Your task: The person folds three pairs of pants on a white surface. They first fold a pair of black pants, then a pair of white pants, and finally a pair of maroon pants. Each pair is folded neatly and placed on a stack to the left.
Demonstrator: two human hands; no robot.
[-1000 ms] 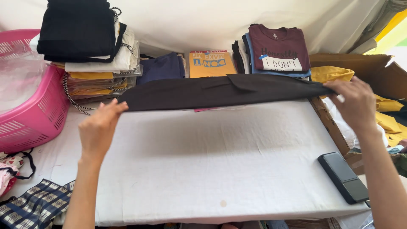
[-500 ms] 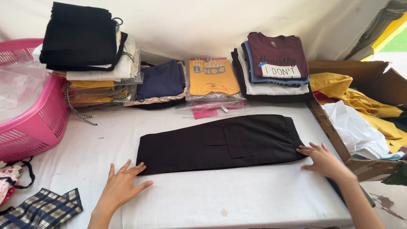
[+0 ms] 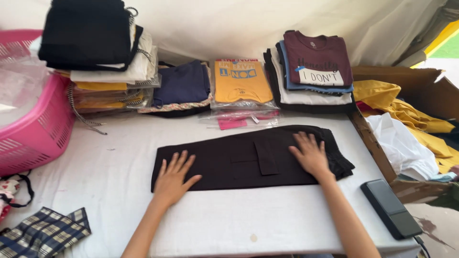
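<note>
A dark brown folded pair of trousers (image 3: 244,157) with a flap pocket lies flat across the white table (image 3: 119,157). My left hand (image 3: 173,177) rests palm down on its left end, fingers spread. At the right end my right hand (image 3: 310,154) presses flat on the cloth, fingers apart. Neither hand grips anything.
Behind the trousers stand stacks of folded clothes: a black and white pile (image 3: 98,52), a navy pile (image 3: 182,86), a yellow shirt (image 3: 241,81) and a maroon-topped stack (image 3: 313,69). A pink basket (image 3: 33,129) sits at left, a cardboard box with yellow cloth (image 3: 406,110) at right, a dark phone (image 3: 389,208) near the front right corner.
The trousers went from held up in the air to lying on the table. Both hands have since slid inward onto the cloth and now press on it.
</note>
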